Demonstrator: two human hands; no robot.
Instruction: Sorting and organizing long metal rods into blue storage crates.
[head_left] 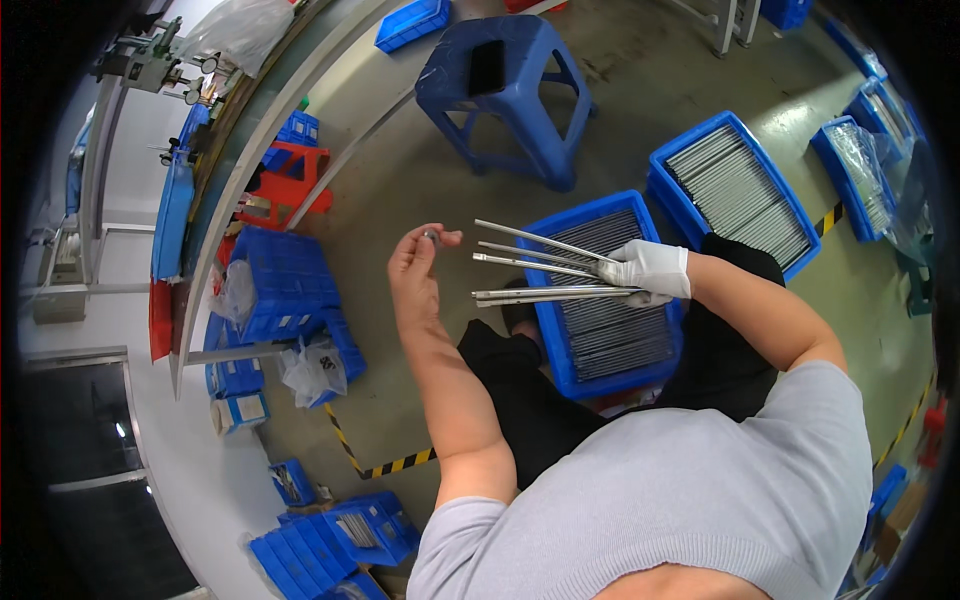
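Note:
My right hand (650,270), in a white glove, is closed around the ends of several thin metal rods (550,294). The rods fan out leftward, and their free ends point at my left hand (412,268). That hand is bare, with its fingers pinched on a small round grey piece (431,236), whose exact kind I cannot make out. A gap separates it from the rod tips. Below the right hand, between my knees, a blue crate (565,385) holds rows of similar rods (615,345). The gloved hand and the held rods cover part of them.
To the right stands another blue crate (662,190) full of lighter rods. A blue plastic stool (515,65) with a flat black object (487,67) on it is ahead. A workbench edge (225,200) runs along the left, with stacked blue bins (285,285) beneath.

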